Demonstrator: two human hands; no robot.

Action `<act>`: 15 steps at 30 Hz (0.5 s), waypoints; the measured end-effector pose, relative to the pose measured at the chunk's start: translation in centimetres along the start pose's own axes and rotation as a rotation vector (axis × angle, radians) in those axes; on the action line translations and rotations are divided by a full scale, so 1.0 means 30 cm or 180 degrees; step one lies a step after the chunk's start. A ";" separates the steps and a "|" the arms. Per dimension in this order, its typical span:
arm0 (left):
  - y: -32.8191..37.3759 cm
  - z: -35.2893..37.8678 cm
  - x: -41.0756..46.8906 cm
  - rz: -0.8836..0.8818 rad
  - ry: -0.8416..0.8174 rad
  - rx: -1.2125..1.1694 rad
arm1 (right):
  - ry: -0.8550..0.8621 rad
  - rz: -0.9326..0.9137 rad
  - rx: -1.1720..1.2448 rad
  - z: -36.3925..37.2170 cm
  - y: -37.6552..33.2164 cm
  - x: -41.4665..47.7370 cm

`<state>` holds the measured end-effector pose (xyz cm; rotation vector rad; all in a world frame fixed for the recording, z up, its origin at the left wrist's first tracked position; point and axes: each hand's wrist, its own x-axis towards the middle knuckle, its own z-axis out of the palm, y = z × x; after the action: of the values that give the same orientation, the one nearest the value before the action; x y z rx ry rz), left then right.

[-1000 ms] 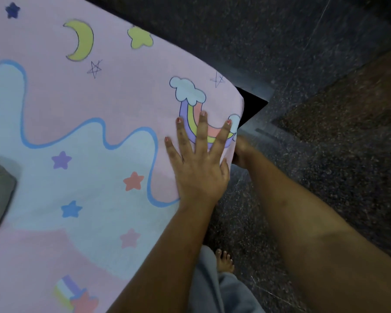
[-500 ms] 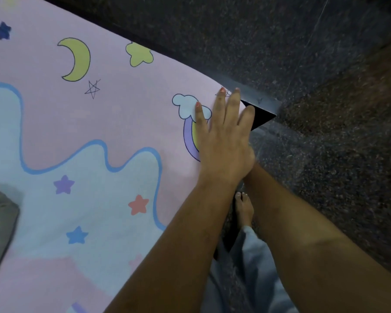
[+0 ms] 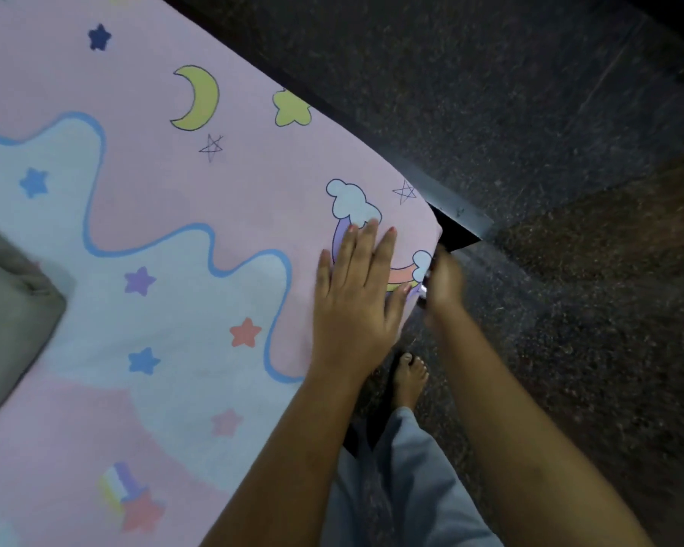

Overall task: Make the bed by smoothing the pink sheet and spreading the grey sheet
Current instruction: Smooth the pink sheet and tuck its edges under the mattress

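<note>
The pink sheet point(image 3: 143, 215), printed with moons, stars, clouds and a rainbow, lies flat over the bed. My left hand point(image 3: 356, 298) rests palm down on it near the bed's right corner, fingers together over the rainbow print. My right hand point(image 3: 443, 278), blurred, is at the sheet's side edge just below that corner and seems to grip the hanging edge; its fingers are hidden. A folded corner of the grey sheet point(image 3: 8, 305) shows on the bed at the left border.
The dark bed frame corner point(image 3: 461, 227) juts out beyond the sheet. A dark speckled stone floor point(image 3: 549, 112) surrounds the bed. My bare foot point(image 3: 409, 379) and grey trouser leg point(image 3: 407, 487) stand close against the bed side.
My left hand slid back from the corner toward the rainbow print. My right hand, hidden half a second ago, has come up to the sheet's side edge. The view shifted so the bed appears further right.
</note>
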<state>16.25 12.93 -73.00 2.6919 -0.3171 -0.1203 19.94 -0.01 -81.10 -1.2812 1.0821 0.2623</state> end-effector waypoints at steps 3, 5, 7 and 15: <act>-0.024 -0.008 -0.066 -0.0374 -0.0041 0.0117 | 0.0032 -0.0124 0.0157 0.031 0.030 -0.063; -0.033 -0.006 -0.104 -0.0459 -0.0162 0.0205 | 0.0478 -0.0376 -0.0101 0.037 0.028 -0.077; -0.036 -0.010 -0.120 -0.0427 -0.0276 0.0059 | 0.0553 -0.0587 -0.0712 0.021 0.010 -0.065; -0.046 -0.100 -0.169 -0.0638 -0.0056 -0.1179 | 0.0612 -0.0346 -0.1617 -0.035 -0.084 -0.114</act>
<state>12.01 16.58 -70.69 2.3484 -0.0233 -0.2372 19.41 -0.43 -76.78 -1.8441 1.1436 0.3511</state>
